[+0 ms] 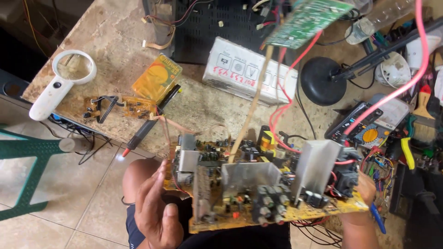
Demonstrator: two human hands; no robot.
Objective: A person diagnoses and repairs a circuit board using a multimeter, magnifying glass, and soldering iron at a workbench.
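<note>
1. Left hand (154,212): fingers spread loose, palm up, touching left edge of circuit board (258,184)
2. Right hand (367,189): clasped under board's right end
3. Board: level above lap, near table (115,50) edge, beside multimeter (364,127)

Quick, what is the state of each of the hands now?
Left hand: open, fingers loose, beside the left edge of the circuit board; contact cannot be told.
Right hand: mostly hidden, holding the board's right end.
</note>
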